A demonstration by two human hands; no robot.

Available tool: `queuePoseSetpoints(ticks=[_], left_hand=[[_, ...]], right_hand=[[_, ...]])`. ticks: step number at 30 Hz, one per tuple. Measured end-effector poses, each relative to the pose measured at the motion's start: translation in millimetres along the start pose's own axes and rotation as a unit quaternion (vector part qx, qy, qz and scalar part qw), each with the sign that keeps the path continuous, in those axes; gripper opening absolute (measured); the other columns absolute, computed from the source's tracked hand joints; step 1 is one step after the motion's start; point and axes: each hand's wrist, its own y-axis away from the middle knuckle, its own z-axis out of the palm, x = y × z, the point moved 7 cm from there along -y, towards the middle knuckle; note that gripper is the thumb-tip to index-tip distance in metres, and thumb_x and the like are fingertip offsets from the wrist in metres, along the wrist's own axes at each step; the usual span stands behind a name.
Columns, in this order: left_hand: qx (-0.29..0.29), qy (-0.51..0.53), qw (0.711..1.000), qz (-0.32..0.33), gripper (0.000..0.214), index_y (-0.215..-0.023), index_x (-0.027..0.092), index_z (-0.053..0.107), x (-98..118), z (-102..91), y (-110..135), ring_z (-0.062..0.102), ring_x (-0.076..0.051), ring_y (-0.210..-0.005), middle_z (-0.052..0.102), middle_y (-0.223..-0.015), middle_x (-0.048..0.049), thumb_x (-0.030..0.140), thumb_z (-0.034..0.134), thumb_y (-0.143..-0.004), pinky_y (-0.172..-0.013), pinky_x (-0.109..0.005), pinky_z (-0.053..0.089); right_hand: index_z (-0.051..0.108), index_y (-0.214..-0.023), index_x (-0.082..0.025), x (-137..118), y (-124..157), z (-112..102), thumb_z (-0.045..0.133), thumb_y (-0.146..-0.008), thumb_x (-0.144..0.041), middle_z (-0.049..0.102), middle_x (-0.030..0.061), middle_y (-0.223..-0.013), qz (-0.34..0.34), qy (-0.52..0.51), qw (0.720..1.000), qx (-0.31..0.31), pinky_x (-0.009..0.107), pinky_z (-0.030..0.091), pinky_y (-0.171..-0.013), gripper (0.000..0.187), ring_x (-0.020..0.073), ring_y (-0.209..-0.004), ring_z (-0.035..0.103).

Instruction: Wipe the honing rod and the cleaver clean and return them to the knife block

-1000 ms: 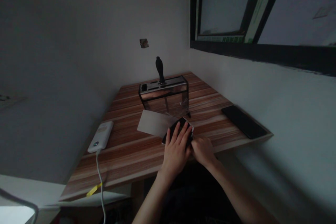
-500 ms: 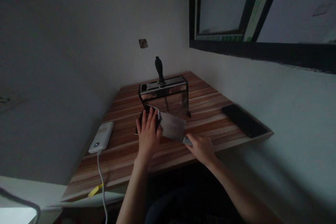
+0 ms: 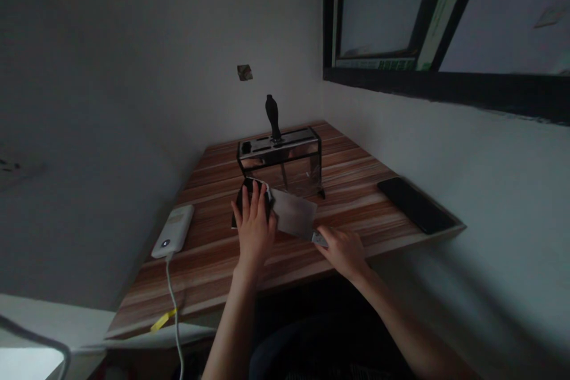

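A cleaver (image 3: 294, 212) lies low over the table's near middle, its broad grey blade pointing left. Wrapped round its handle is my right hand (image 3: 342, 249); most of the handle is hidden in the fist. My left hand (image 3: 256, 228) rests with spread fingers on a flat black piece (image 3: 239, 214) with a whitish edge, whose kind I cannot make out. The blade's left end meets this piece, and my fingers cover part of that spot. Just behind stands a knife block (image 3: 280, 157) with clear sides and a slotted top, one black-handled knife (image 3: 272, 116) upright in it.
On the left of the wood-grain table (image 3: 214, 273) lies a white power bank (image 3: 174, 230) with a cable (image 3: 173, 297) hanging over the front edge. A yellow tag (image 3: 162, 320) is near it. A black phone (image 3: 414, 205) lies at the right edge, by the wall.
The view has shifted slightly. Both hands, the cleaver and the black piece keep nearly the same places relative to the table.
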Motion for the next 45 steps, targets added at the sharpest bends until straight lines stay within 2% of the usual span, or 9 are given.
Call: queuePoseSetpoints(ticks=[12,19,24,31,34,36,39,42,45], left_hand=[[-0.091,0.022,0.990,0.109,0.061,-0.148,0.021,0.025,76,21.7,28,0.012,-0.024,-0.146,0.023,-0.156,0.0000,0.017,0.042,-0.089,-0.117,-0.054,0.011],[-0.123,0.041,0.976,0.175,0.062,-0.147,0.022,0.028,103,24.3,41,0.016,-0.022,-0.145,0.029,-0.154,0.0000,0.020,0.045,-0.087,-0.118,-0.050,0.017],[-0.125,0.049,0.978,0.158,0.062,-0.147,0.021,0.028,101,24.7,46,0.015,-0.022,-0.145,0.027,-0.155,0.0002,0.019,0.044,-0.088,-0.118,-0.051,0.015],[-0.128,0.089,0.973,0.169,0.066,-0.146,0.022,0.029,101,23.8,40,0.017,-0.021,-0.145,0.034,-0.152,-0.0022,0.011,0.045,-0.084,-0.117,-0.052,0.017],[-0.128,0.137,0.969,0.161,0.065,-0.144,0.021,0.033,97,19.7,39,0.018,-0.020,-0.144,0.037,-0.151,-0.0032,0.005,0.042,-0.082,-0.118,-0.051,0.016],[-0.119,0.167,0.967,0.149,0.063,-0.142,0.019,0.036,91,15.1,39,0.022,-0.018,-0.143,0.041,-0.148,-0.0050,0.002,0.038,-0.081,-0.118,-0.049,0.017],[-0.067,0.201,0.967,0.140,0.059,-0.139,0.017,0.039,79,3.3,39,0.032,-0.018,-0.140,0.048,-0.143,-0.0096,0.003,0.036,-0.082,-0.116,-0.048,0.022],[0.003,0.218,0.966,0.139,0.055,-0.134,0.017,0.043,63,-9.5,41,0.042,-0.021,-0.134,0.056,-0.135,-0.0120,0.004,0.035,-0.082,-0.115,-0.050,0.025],[0.067,0.214,0.965,0.134,0.058,-0.132,0.021,0.044,47,-19.3,45,0.048,-0.020,-0.129,0.062,-0.128,-0.0102,0.001,0.033,-0.078,-0.115,-0.052,0.022]], right_hand=[[0.061,-0.107,-0.020,1,0,1,0.056,-0.086,-0.025,0.074,0.0076,-0.093,0.011,-0.016,1.000,-0.020,0.027,0.042,-0.065,0.022,0.0221,-0.082,0.070],[0.069,-0.082,-0.014,6,0,6,0.049,-0.082,-0.013,0.074,0.0129,-0.082,0.027,0.016,0.998,-0.052,0.028,0.043,-0.063,0.020,0.0244,-0.076,0.070],[0.070,-0.086,-0.013,3,1,4,0.048,-0.081,-0.011,0.074,0.0135,-0.084,0.010,0.018,0.999,-0.050,0.028,0.045,-0.064,0.023,0.0238,-0.077,0.070],[0.070,-0.088,-0.013,4,0,4,0.047,-0.084,-0.010,0.074,0.0137,-0.085,0.033,0.019,0.998,-0.059,0.026,0.046,-0.065,0.024,0.0226,-0.078,0.070],[0.070,-0.088,-0.015,3,-1,2,0.048,-0.084,-0.010,0.074,0.0110,-0.084,0.033,-0.014,0.999,-0.034,0.025,0.046,-0.065,0.023,0.0217,-0.077,0.071],[0.068,-0.095,-0.017,3,-1,0,0.050,-0.084,-0.013,0.075,0.0091,-0.086,0.027,-0.043,0.999,-0.010,0.025,0.046,-0.065,0.022,0.0213,-0.079,0.071],[0.065,-0.107,-0.022,4,-1,0,0.055,-0.084,-0.020,0.075,0.0069,-0.093,0.027,-0.066,0.997,0.003,0.026,0.047,-0.067,0.025,0.0223,-0.082,0.071],[0.066,-0.104,-0.024,8,-1,4,0.061,-0.079,-0.019,0.075,0.0050,-0.092,0.045,-0.072,0.996,0.008,0.028,0.048,-0.070,0.027,0.0234,-0.084,0.071],[0.067,-0.102,-0.025,14,0,6,0.064,-0.072,-0.013,0.076,0.0043,-0.090,0.068,-0.088,0.993,0.041,0.028,0.050,-0.071,0.033,0.0234,-0.083,0.071]])
